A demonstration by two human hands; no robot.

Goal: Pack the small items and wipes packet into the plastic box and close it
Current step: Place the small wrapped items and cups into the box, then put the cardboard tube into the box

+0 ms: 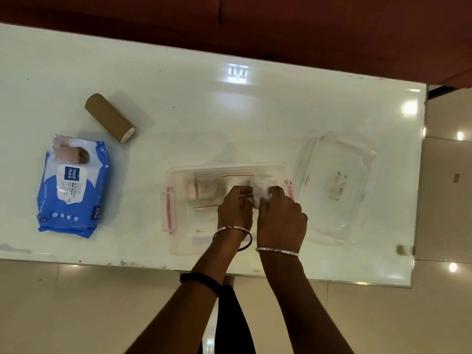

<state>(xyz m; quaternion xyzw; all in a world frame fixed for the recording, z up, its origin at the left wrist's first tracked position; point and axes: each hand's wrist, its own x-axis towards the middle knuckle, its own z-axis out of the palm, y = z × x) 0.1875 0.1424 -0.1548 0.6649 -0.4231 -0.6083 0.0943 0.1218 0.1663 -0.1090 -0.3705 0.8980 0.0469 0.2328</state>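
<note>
Both hands pinching one small clear bag [260, 192] over the right half of the open plastic box [178, 175]: left hand [236, 208] gripping its near left edge, right hand [281, 221] closed on its right side. Bag contents white, too blurred to name. More zip bags [204, 190] with red seal strips lying inside box, left of hands. Pink latches [169, 213] hanging open at box ends. Clear lid [337, 185] flat on white table [229, 118], just right of box. Blue wipes packet [72, 186] well apart, far left on table. Brown roll [109, 118] lying on its side, just beyond packet. Bangles [277, 251] on both wrists.
</note>
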